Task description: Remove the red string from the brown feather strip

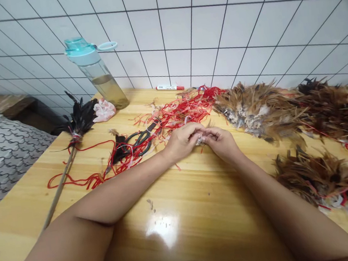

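Note:
My left hand (184, 139) and my right hand (221, 141) meet over the middle of the table, fingers closed in a pinch. Between the fingertips shows the pale fluffy base of a small tuft of feathers (199, 139); most of it is hidden by the hands, with thin tips poking out behind. Just beyond the hands lies a tangle of red string (187, 110). Left of them, dark-handled scissors (142, 143) rest partly under red strands, beside a black feather piece (119, 149).
Brown feather piles (263, 111) spread along the right, with a smaller feather bunch (319, 176) nearer me. A stick with black feathers (79, 116) lies at the left. A water bottle (104, 79), a pink crumpled item (104, 110) and a red marker (170, 88) are by the tiled wall.

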`<state>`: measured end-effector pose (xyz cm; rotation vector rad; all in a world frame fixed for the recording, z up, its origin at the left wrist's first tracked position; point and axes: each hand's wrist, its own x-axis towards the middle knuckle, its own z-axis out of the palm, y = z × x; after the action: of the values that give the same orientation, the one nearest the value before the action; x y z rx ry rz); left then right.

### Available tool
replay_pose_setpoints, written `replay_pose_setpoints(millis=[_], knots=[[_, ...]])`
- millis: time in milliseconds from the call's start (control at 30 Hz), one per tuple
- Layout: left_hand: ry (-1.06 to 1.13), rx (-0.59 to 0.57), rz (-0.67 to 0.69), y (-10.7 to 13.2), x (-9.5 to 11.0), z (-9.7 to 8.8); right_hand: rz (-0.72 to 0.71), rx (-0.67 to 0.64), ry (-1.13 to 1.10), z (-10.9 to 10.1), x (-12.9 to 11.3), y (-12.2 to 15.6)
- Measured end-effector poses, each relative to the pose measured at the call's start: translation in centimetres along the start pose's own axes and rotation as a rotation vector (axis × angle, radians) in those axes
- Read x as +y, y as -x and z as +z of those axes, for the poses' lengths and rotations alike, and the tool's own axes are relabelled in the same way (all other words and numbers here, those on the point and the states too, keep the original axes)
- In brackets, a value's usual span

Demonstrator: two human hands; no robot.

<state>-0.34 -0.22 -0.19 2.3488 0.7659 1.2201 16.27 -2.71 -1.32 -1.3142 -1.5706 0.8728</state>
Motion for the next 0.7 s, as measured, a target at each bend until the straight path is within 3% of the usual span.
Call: replay_pose_setpoints(millis=[467,700], knots=[[0.022,-0.019,0.020,-0.2,0.2,-0.3,0.034,-0.032,-0.094,-0.4,-0.3,-0.2],[0.067,-0.035,-0.045,-0.2,0.1,-0.3,0.067,-0.088,-0.151,-0.6,-1.1,-0.1]])
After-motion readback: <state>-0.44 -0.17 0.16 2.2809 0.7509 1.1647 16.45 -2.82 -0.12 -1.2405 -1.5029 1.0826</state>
